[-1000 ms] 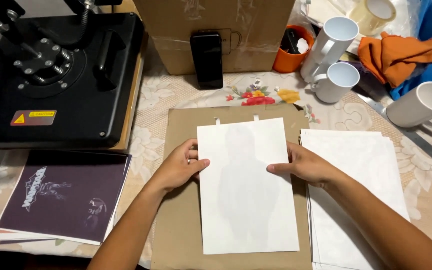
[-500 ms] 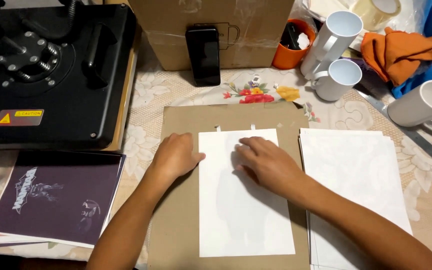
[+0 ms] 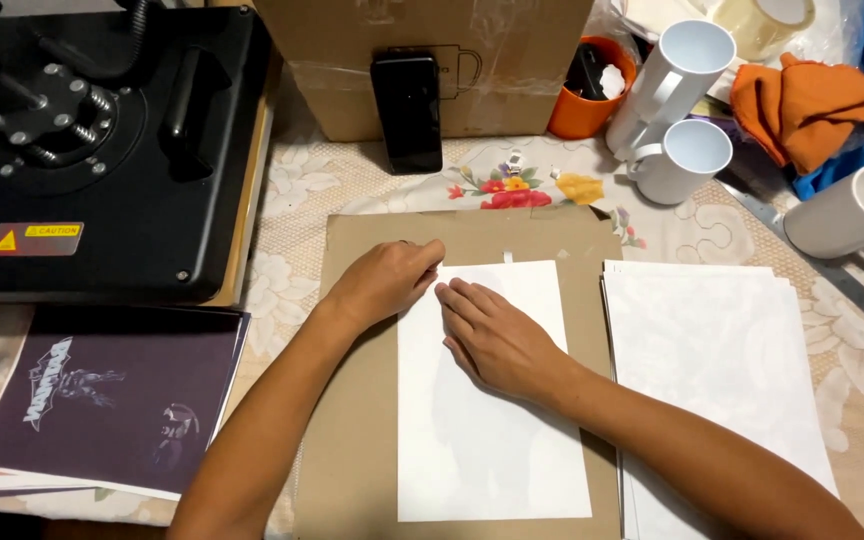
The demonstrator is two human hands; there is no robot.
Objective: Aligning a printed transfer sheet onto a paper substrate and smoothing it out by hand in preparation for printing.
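A white sheet of paper (image 3: 497, 440) lies on a brown cardboard sheet (image 3: 352, 420) in the middle of the table. My left hand (image 3: 384, 280) rests at the sheet's top left corner, fingers curled and touching its edge. My right hand (image 3: 497, 340) lies flat on the upper part of the sheet, fingers pointing toward the left hand. Both hands press down; neither lifts anything. A small white tab (image 3: 508, 257) shows at the sheet's top edge.
A black heat press (image 3: 102, 150) stands at the back left, a dark printed sheet (image 3: 102, 400) in front of it. A stack of white paper (image 3: 722, 370) lies to the right. Behind are a cardboard box (image 3: 422, 60), black phone (image 3: 407, 110), orange cup (image 3: 582, 110), white mugs (image 3: 687, 160) and orange cloth (image 3: 812, 100).
My right hand moved from the sheet's right edge across to its upper left. My left hand slid up to the top left corner. The sheet stayed on the cardboard.
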